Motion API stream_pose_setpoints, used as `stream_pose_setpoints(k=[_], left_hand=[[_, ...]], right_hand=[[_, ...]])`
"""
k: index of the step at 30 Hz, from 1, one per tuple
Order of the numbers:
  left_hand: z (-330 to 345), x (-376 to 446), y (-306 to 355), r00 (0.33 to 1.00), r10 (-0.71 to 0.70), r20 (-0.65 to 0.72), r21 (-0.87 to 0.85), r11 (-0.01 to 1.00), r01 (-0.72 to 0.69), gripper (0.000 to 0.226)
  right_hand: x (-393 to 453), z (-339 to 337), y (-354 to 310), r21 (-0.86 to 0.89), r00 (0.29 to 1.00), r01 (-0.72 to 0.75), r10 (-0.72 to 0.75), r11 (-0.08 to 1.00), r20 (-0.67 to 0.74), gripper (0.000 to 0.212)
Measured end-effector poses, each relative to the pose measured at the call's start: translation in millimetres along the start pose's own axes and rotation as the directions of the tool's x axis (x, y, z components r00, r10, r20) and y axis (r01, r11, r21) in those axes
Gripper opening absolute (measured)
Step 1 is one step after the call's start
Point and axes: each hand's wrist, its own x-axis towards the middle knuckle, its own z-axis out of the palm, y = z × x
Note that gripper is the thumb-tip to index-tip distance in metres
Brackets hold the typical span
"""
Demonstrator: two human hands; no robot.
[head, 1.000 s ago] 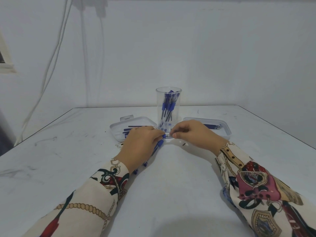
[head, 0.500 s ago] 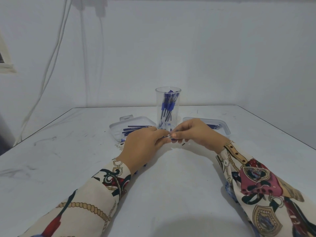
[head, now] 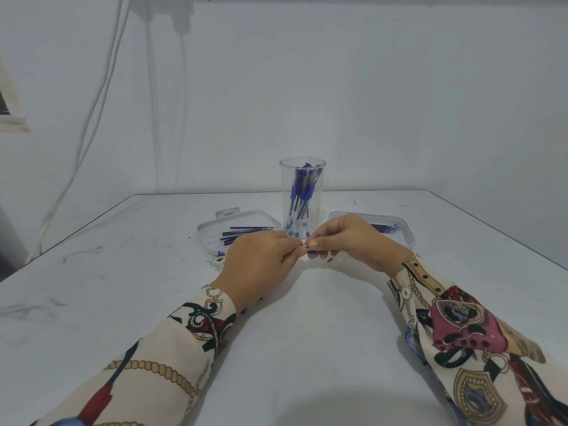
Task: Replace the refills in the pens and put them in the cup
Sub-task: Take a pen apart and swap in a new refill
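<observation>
L hand (head: 259, 265) & R hand (head: 347, 239) fingertip-to-fingertip, both curled, pinching one pen (head: 309, 251), w/ cup (head: 302, 195) behind.

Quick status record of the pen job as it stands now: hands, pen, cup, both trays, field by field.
left hand: left hand grips the pen, its body mostly hidden under the palm
right hand: right hand pinches the pen's front end
pen: pen held between both hands above the table; only a short bit shows
cup: clear cup upright behind the hands, holding several blue pens
left tray: left tray holds loose refills
right tray: right tray partly hidden by the right hand, blue items inside
</observation>
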Motion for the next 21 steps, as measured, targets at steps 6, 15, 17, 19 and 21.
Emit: stream_pose_setpoints(k=[6, 15, 17, 19, 21], left_hand=[[1, 2, 1, 0.998, -0.062, -0.017, -0.040, 0.997, 0.061, 0.037], [-10, 9, 2, 0.964, -0.237, 0.118, -0.108, 0.962, 0.249, 0.031], [-11, 10, 0, 0.956, -0.267, 0.122, -0.114, 0.953, 0.281, 0.031], [-13, 9, -4, 0.946, -0.306, 0.106, -0.142, 0.937, 0.319, 0.031], [-15, 8, -8, 0.933, -0.348, 0.091, -0.203, 0.911, 0.360, 0.033]], right_hand=[[-1, 0, -2, 0.058, 0.999, -0.012, 0.013, 0.998, -0.030, 0.007], [1, 2, -5, 0.293, 0.997, 0.025, -0.002, 0.956, -0.078, 0.009], [1, 3, -9, 0.429, 0.988, 0.067, -0.001, 0.901, -0.152, 0.009], [3, 1, -12, 0.506, 0.965, 0.125, 0.014, 0.854, -0.261, 0.009], [5, -5, -14, 0.520, 0.928, 0.197, 0.013, 0.831, -0.372, 0.009]])
